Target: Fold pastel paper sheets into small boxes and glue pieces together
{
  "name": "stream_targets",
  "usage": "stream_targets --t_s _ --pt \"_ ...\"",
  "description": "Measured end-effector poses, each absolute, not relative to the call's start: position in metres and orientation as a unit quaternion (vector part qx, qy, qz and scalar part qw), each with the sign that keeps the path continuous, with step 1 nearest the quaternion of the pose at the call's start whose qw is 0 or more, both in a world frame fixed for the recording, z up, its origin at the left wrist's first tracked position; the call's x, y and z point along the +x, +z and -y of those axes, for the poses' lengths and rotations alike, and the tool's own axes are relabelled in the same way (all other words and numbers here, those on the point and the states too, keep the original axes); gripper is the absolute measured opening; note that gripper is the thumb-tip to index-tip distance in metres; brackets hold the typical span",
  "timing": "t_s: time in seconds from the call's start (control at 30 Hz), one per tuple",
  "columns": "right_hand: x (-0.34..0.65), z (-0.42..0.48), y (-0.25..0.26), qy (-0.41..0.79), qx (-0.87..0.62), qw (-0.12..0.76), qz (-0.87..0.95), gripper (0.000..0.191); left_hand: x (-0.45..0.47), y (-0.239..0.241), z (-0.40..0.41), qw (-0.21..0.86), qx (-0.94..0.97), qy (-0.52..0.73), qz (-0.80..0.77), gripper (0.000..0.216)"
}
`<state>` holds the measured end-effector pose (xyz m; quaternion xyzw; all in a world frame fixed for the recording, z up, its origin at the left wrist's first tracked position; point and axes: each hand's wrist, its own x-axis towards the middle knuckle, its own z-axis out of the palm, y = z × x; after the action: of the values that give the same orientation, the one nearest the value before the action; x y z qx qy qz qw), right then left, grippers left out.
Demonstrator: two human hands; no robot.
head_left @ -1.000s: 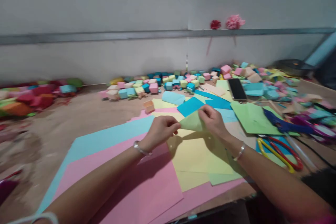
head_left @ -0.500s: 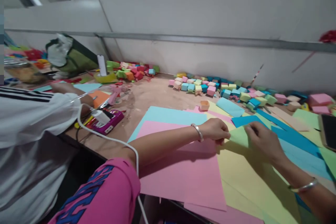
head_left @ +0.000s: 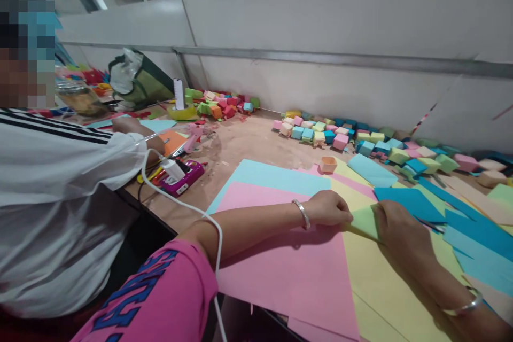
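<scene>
A small piece of light green paper [head_left: 364,220] is stretched between my two hands, above the yellow sheets. My left hand [head_left: 329,207], with a silver bangle at the wrist, pinches its left edge. Closed on the other end is my right hand [head_left: 404,230], its thumb and fingers partly hiding the paper. Under my left forearm lies a large pink sheet [head_left: 288,272], over a light blue sheet [head_left: 276,172]. Yellow paper [head_left: 380,283] spreads below my right hand. A small peach paper box [head_left: 328,164] sits just beyond my left hand.
Several small coloured paper boxes [head_left: 340,141] line the wall. Dark blue paper [head_left: 409,203] lies at right. At left sit a purple power strip [head_left: 182,177], a pink glue gun [head_left: 195,136] and a co-worker in a white sleeve [head_left: 68,155]. A white cable [head_left: 180,208] crosses my left arm.
My view has turned slightly left, so more of the co-worker shows. The green paper between my hands now looks narrower, and my right hand has turned over it.
</scene>
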<state>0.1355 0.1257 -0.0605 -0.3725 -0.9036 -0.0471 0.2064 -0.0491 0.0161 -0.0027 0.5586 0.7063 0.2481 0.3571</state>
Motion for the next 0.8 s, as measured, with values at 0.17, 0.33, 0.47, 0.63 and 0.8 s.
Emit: stream_targets --t_s 0.17,0.33,0.47,0.63,0.8 --pt "0.134 -0.119 -0.047 -0.054 -0.376 0.173 0.909 0.015 -0.042 0.002 -0.013 0.319 0.576 0.263 -0.705 0.019" --pt "0.126 -0.12 -0.041 -0.038 -0.385 0.161 0.908 0.011 -0.045 0.002 -0.015 0.274 0.618 0.28 -0.681 0.018" --pt "0.125 -0.12 -0.042 -0.039 -0.384 0.161 0.908 0.012 -0.046 -0.002 -0.016 0.211 0.674 0.251 -0.662 0.016" --pt "0.125 -0.117 -0.039 -0.027 -0.367 0.165 0.915 0.013 -0.047 -0.007 -0.012 0.205 0.688 0.242 -0.653 0.02" --pt "0.124 -0.119 -0.038 -0.002 -0.381 0.166 0.91 0.017 -0.048 -0.012 -0.011 0.208 0.684 0.253 -0.652 0.021"
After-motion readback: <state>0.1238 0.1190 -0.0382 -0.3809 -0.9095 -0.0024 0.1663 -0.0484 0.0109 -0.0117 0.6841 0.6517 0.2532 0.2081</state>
